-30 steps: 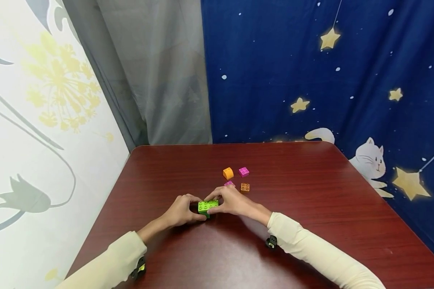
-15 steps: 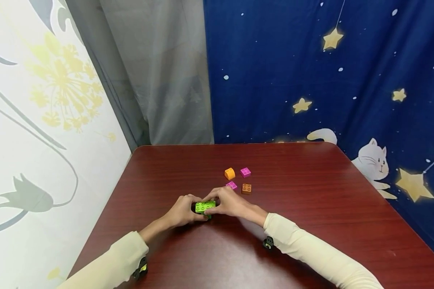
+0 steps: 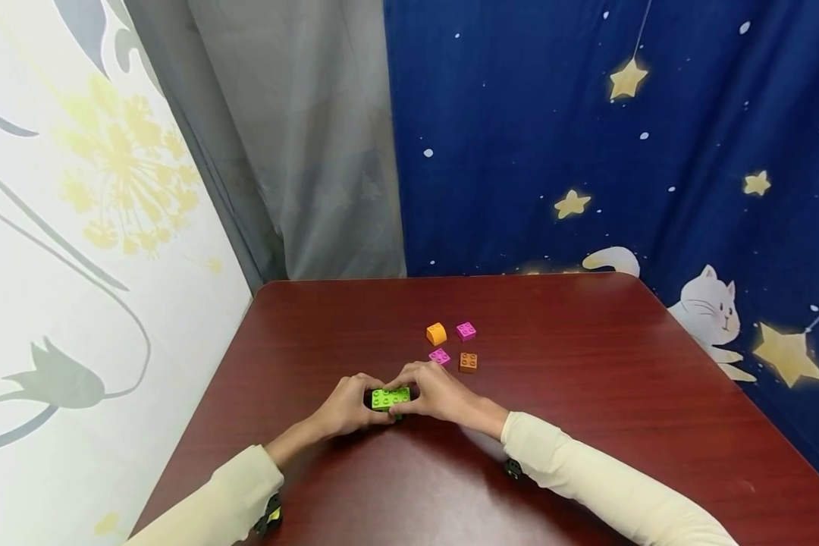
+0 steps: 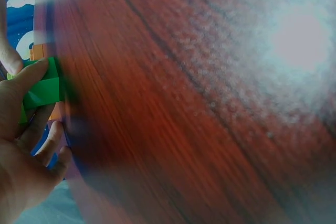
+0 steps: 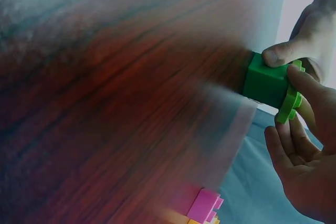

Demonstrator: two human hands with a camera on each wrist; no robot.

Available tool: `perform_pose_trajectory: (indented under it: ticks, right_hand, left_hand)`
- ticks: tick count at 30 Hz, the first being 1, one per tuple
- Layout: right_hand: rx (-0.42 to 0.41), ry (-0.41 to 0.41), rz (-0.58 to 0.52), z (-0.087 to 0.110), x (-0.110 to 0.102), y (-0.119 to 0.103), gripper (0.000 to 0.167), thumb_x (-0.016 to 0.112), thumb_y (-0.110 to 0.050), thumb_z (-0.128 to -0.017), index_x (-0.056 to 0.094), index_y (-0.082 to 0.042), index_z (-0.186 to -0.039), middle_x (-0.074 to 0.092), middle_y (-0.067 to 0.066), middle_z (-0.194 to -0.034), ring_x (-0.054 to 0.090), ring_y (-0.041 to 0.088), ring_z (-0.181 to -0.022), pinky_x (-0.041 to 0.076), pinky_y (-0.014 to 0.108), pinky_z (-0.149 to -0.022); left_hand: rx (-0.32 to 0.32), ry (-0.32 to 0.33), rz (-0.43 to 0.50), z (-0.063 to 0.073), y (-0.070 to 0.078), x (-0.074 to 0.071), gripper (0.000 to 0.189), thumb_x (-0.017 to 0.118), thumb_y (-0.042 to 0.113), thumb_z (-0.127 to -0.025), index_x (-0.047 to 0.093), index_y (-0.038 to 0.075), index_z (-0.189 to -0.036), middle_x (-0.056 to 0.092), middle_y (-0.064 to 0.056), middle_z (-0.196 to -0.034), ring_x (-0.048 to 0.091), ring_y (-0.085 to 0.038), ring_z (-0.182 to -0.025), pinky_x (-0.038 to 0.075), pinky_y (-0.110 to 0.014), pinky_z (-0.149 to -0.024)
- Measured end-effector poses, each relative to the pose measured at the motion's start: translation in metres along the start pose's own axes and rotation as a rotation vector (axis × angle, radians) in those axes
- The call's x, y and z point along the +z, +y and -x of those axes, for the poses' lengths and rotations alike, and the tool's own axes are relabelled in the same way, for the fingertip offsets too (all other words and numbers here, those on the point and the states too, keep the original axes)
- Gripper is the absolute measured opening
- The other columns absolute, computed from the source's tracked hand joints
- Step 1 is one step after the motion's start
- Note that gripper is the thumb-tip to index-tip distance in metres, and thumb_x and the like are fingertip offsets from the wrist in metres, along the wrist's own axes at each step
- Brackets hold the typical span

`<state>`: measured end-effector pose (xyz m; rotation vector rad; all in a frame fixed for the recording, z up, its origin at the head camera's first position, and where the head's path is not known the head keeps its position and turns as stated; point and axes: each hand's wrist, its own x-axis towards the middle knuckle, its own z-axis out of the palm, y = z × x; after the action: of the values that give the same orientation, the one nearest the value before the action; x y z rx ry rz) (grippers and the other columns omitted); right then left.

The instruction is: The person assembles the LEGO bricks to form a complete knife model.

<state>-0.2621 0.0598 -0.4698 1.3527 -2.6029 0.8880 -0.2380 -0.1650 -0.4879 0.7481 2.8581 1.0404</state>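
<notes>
A light green toy brick (image 3: 390,399) with studs on top lies over a dark green brick (image 5: 264,83) at the middle of the table. The right wrist view shows the two against each other, the thin light green brick (image 5: 289,104) on the studded side. My left hand (image 3: 346,407) pinches the dark green brick between thumb and fingers. From the other side, my right hand (image 3: 438,393) grips the light green brick, thumb at its near edge and fingers at its far edge. In the head view the hands hide most of the dark green brick.
Beyond the right hand lie an orange curved brick (image 3: 436,334), a magenta brick (image 3: 466,331), another magenta brick (image 3: 440,356) partly behind the fingers, and a brown-orange brick (image 3: 468,362). The dark red table (image 3: 553,326) meets a patterned wall at left and curtains behind.
The light green brick has shifted slightly left over the dark green one, together with the right hand. Both hands keep their grip. The head view has moved a little.
</notes>
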Motion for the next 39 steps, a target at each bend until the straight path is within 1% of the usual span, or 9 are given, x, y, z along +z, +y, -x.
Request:
perform_pose_trajectory:
  ticks: [7, 10, 14, 19, 22, 27, 31, 36, 39]
  right_hand:
    - [-0.012, 0.023, 0.034, 0.003, 0.003, 0.0, 0.037, 0.087, -0.035, -0.086, 0.08, -0.019, -0.118, 0.074, -0.008, -0.102, 0.062, 0.003, -0.091, 0.049, 0.019, -0.076]
    - [-0.023, 0.036, 0.041, 0.003, 0.003, 0.0, 0.036, 0.088, -0.033, -0.086, 0.08, -0.018, -0.118, 0.074, -0.008, -0.103, 0.063, 0.003, -0.095, 0.05, 0.02, -0.079]
    - [-0.034, 0.025, 0.074, 0.003, 0.002, -0.002, 0.035, 0.087, -0.034, -0.087, 0.079, -0.018, -0.118, 0.073, -0.007, -0.103, 0.063, 0.005, -0.096, 0.051, 0.022, -0.082]
    - [-0.034, 0.004, 0.14, 0.0, 0.001, -0.006, 0.034, 0.084, -0.036, -0.089, 0.079, -0.018, -0.118, 0.071, -0.007, -0.102, 0.061, 0.007, -0.094, 0.051, 0.022, -0.082]
    - [-0.029, 0.004, 0.156, 0.001, 0.002, -0.006, 0.035, 0.084, -0.037, -0.09, 0.079, -0.018, -0.119, 0.071, -0.007, -0.102, 0.061, 0.007, -0.094, 0.051, 0.022, -0.081]
    - [-0.037, 0.031, 0.143, 0.003, 0.003, -0.003, 0.038, 0.084, -0.037, -0.089, 0.078, -0.018, -0.12, 0.073, -0.006, -0.105, 0.063, 0.007, -0.098, 0.052, 0.022, -0.084]
    - [-0.031, 0.026, 0.133, 0.007, 0.001, -0.001, 0.04, 0.084, -0.038, -0.089, 0.077, -0.018, -0.123, 0.074, -0.006, -0.11, 0.065, 0.007, -0.102, 0.053, 0.023, -0.088]
    - [-0.007, 0.02, 0.099, 0.012, -0.01, 0.002, 0.042, 0.084, -0.036, -0.089, 0.077, -0.015, -0.124, 0.074, -0.003, -0.113, 0.067, 0.009, -0.102, 0.055, 0.026, -0.088]
    - [0.003, 0.037, 0.06, 0.016, -0.022, 0.007, 0.043, 0.085, -0.033, -0.088, 0.076, -0.01, -0.124, 0.075, 0.002, -0.113, 0.07, 0.016, -0.1, 0.057, 0.031, -0.086]
  left_hand:
    - [0.02, -0.002, -0.027, 0.001, 0.001, 0.0, 0.034, 0.095, 0.025, -0.076, 0.079, 0.015, -0.105, 0.073, 0.006, -0.097, 0.061, -0.011, -0.093, 0.053, -0.027, -0.077]
    - [0.044, 0.014, -0.035, 0.001, 0.003, -0.001, 0.034, 0.095, 0.026, -0.076, 0.079, 0.015, -0.104, 0.073, 0.006, -0.096, 0.062, -0.011, -0.092, 0.052, -0.028, -0.077]
    - [0.069, 0.041, -0.06, 0.001, 0.002, 0.002, 0.033, 0.095, 0.028, -0.074, 0.079, 0.017, -0.101, 0.074, 0.008, -0.094, 0.063, -0.011, -0.092, 0.052, -0.029, -0.078]
    - [0.056, 0.041, -0.075, 0.001, 0.0, 0.001, 0.033, 0.095, 0.029, -0.075, 0.079, 0.018, -0.102, 0.074, 0.008, -0.096, 0.064, -0.012, -0.095, 0.052, -0.03, -0.081]
    - [0.051, 0.035, -0.077, 0.001, 0.0, 0.001, 0.034, 0.094, 0.029, -0.076, 0.079, 0.017, -0.103, 0.075, 0.006, -0.098, 0.065, -0.013, -0.097, 0.053, -0.032, -0.083]
    - [0.039, 0.037, -0.074, 0.0, 0.0, 0.002, 0.036, 0.094, 0.029, -0.076, 0.079, 0.016, -0.107, 0.075, 0.004, -0.102, 0.066, -0.016, -0.102, 0.053, -0.036, -0.086]
    - [0.043, 0.023, -0.08, 0.0, 0.0, 0.004, 0.037, 0.093, 0.029, -0.078, 0.078, 0.015, -0.108, 0.074, 0.005, -0.101, 0.065, -0.015, -0.098, 0.053, -0.033, -0.083]
    - [0.054, 0.004, -0.082, 0.0, 0.001, 0.004, 0.036, 0.092, 0.031, -0.079, 0.077, 0.016, -0.108, 0.072, 0.01, -0.098, 0.061, -0.011, -0.092, 0.051, -0.029, -0.078]
    - [0.051, 0.009, -0.081, 0.001, 0.002, 0.003, 0.036, 0.093, 0.031, -0.078, 0.077, 0.016, -0.107, 0.071, 0.01, -0.096, 0.06, -0.011, -0.09, 0.05, -0.03, -0.078]
